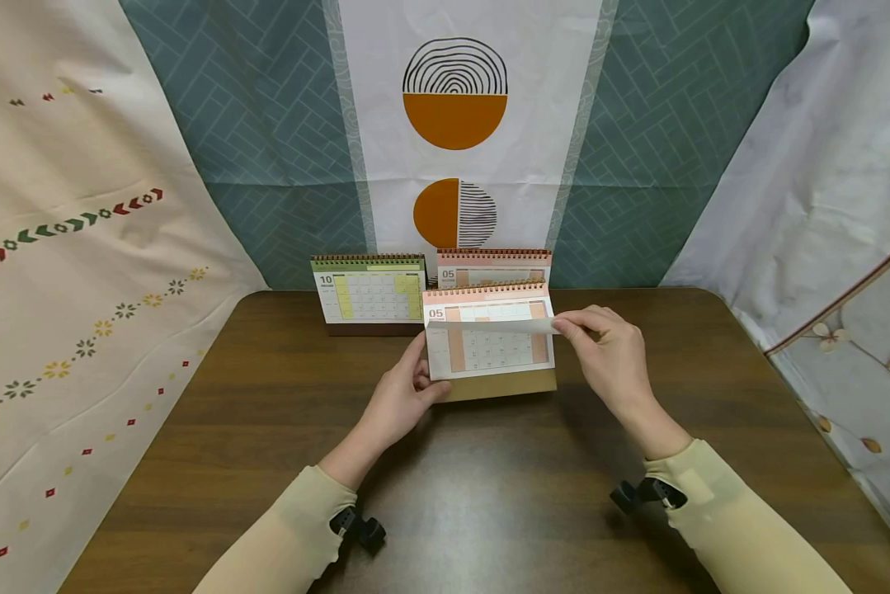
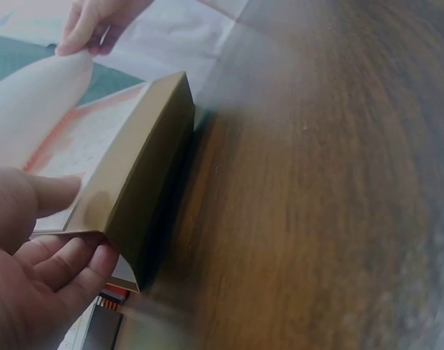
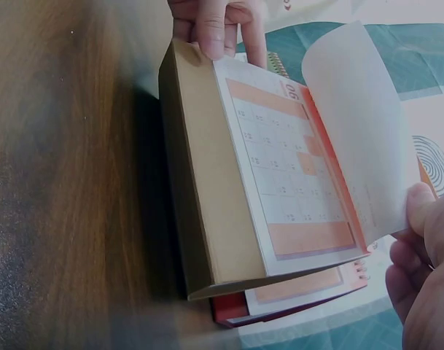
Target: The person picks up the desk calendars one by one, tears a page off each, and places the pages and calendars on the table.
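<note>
A desk calendar [image 1: 489, 351] with an orange "05" page and a brown card base stands on the dark wooden table [image 1: 489, 495]. My left hand [image 1: 422, 384] grips its lower left corner, thumb on the front and fingers behind, as the left wrist view shows [image 2: 39, 240]. My right hand [image 1: 563, 327] pinches the right edge of a white page [image 1: 489, 326] that is lifted and curling over the front. In the right wrist view this page [image 3: 360, 131] arches away from the calendar [image 3: 280, 182], with my right hand's fingers [image 3: 426, 255] on its edge.
Two more desk calendars stand behind: a green "10" one [image 1: 370, 293] to the left and another orange "05" one [image 1: 492, 268] close behind the front one. Patterned cloth backdrops hang around the table's far and side edges.
</note>
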Available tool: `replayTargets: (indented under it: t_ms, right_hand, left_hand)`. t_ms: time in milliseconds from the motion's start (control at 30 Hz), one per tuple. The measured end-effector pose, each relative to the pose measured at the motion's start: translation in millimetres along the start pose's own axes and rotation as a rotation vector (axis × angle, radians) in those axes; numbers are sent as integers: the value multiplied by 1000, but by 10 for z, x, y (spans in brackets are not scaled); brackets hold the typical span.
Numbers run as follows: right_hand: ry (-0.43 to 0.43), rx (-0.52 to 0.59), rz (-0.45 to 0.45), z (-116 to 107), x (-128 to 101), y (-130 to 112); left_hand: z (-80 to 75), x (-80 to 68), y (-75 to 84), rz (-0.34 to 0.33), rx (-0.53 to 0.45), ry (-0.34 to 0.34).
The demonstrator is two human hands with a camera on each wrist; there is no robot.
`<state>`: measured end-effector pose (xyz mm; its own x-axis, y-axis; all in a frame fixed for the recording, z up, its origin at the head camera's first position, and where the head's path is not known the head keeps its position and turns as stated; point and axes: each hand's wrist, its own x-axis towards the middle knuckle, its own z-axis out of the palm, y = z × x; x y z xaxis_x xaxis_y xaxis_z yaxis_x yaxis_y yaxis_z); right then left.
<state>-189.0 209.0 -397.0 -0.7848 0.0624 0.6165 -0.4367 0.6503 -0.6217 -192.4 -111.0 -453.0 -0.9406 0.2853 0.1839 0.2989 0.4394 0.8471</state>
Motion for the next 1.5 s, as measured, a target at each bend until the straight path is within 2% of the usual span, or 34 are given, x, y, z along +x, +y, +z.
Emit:
replayTargets:
  t_ms: [200, 433, 767, 1200, 1500]
  right_hand:
    - [-15, 4, 4, -14, -21, -2]
    - [-53, 20, 7, -19, -69, 29]
    - [-117, 124, 112, 18, -295, 85]
    - [-146, 287, 282, 62, -406, 35]
    - [-134, 411, 271, 100, -408, 9]
  left_hand:
    - [0, 1, 1, 18, 34, 18]
    - [7, 5, -10, -1, 30, 24]
    - [3, 1, 9, 0, 34, 44]
    - [23, 0, 1, 5, 32, 52]
    - [28, 3, 24, -12, 23, 52]
